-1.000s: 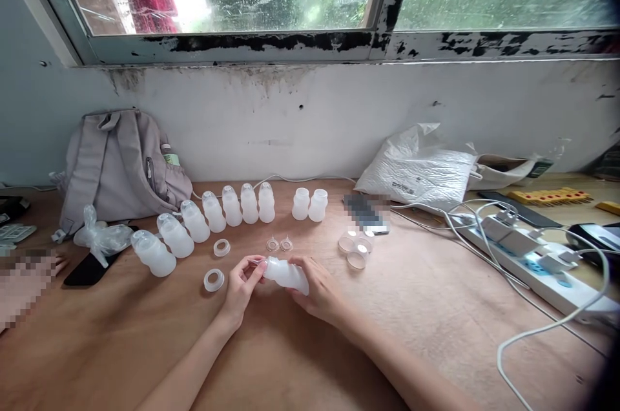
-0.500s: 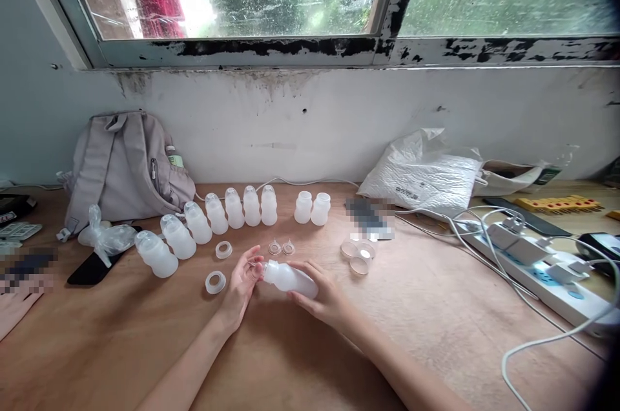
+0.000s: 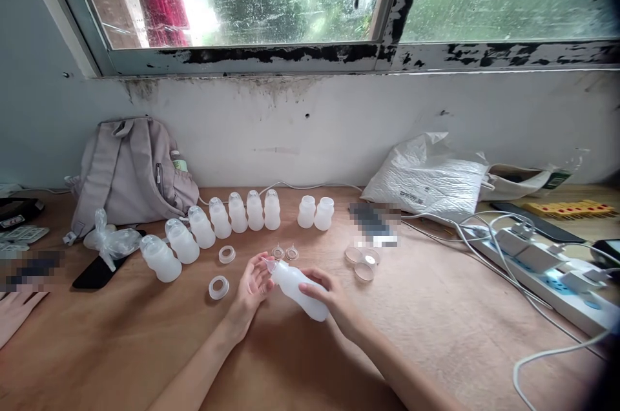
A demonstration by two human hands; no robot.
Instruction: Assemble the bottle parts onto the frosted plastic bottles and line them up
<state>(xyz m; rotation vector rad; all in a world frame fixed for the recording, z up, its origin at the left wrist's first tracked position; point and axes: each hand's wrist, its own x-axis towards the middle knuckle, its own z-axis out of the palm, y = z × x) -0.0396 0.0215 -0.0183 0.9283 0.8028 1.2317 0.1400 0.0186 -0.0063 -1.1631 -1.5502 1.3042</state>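
Observation:
My right hand (image 3: 336, 301) is wrapped round a frosted baby bottle (image 3: 293, 285), tilted with its base toward me on the right. A clear nipple (image 3: 270, 263) sits on its neck, pointing left. Close to that nipple, my left hand (image 3: 250, 285) has its fingers loosely curled and apart; whether a fingertip touches the nipple is unclear. Two white collar rings (image 3: 219, 287) lie to the left of my hands. Just beyond, two loose clear nipples (image 3: 291, 252) stand on the wooden table (image 3: 271, 366). Several round clear caps (image 3: 364, 271) lie to the right.
Capped bottles (image 3: 182, 242) form a curved row behind my left hand. Two uncapped bottles (image 3: 324, 214) stand at the back middle. A backpack (image 3: 130, 172), a silvery bag (image 3: 431, 178) and a cabled power strip (image 3: 547, 275) surround the area. Another person's hand (image 3: 22, 311) rests far left.
The bottle has tilted more steeply, its base dropping toward me. My left fingers have loosened from their pinch at the nipple, which now shows more clearly.

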